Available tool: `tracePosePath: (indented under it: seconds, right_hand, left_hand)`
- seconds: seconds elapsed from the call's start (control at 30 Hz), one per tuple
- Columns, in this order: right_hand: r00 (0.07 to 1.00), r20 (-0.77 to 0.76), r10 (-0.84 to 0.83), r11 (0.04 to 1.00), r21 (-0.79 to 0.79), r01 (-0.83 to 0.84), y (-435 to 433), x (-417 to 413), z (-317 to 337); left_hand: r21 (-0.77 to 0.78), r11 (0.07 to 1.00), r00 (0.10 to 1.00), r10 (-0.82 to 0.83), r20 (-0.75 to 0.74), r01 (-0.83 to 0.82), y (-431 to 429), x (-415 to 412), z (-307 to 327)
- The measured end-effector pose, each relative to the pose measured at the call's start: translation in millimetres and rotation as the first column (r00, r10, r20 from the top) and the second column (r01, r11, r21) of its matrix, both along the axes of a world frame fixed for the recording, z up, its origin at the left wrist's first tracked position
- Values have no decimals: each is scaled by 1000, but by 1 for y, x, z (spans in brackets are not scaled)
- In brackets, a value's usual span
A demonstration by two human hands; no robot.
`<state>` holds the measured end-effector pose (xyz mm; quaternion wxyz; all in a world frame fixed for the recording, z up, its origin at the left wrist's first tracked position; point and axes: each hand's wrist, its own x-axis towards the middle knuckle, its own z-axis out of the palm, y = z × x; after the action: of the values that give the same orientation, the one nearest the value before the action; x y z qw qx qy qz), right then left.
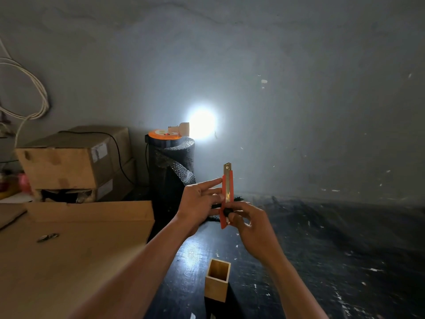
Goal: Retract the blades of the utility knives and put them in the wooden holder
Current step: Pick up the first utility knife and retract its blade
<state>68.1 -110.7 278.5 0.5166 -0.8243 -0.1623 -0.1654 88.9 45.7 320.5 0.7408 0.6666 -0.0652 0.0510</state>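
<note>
Utility knife [227, 195] stands upright, blade tip up, in both hands.

A dark, scuffed tabletop [322, 249] bears an upright wooden holder [217, 280] and what seems flat cardboard [69, 249].

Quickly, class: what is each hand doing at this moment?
Left hand: holding the orange utility knife upright by its side, index finger extended.
Right hand: gripping the knife's lower end, thumb at the black slider.
</note>
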Motion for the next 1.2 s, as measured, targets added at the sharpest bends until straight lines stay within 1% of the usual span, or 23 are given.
tracePosePath:
  seconds: [0.17, 0.37, 0.63, 0.87, 1.0, 1.2]
  right_hand:
    - [1000, 0, -1, 999, 42, 1, 0, 0, 0]
    - [1000, -14, 23, 1000, -4, -23, 1, -2, -3]
    - [1000, -6, 22, 1000, 20, -22, 0, 1, -4]
    - [1000, -13, -18, 995, 100, 19, -1, 5, 5]
    - [998, -12, -66, 995, 68, 67, -6, 20, 11]
    - [996, -81, -41, 997, 61, 46, -9, 39, -4]
  left_hand:
    - [-24, 1000, 1000, -1, -3, 1, 0, -1, -2]
    - [-34, 999, 1000, -12, -18, 12, 1, -2, -6]
    - [-32, 999, 1000, -21, -21, 20, 5, -2, -8]
    - [24, 999, 999, -48, -15, 49, 6, -3, -21]
    - [91, 994, 998, -64, 9, 62, 4, -5, -33]
    - [75, 994, 996, -77, -32, 79, -1, -1, -57]
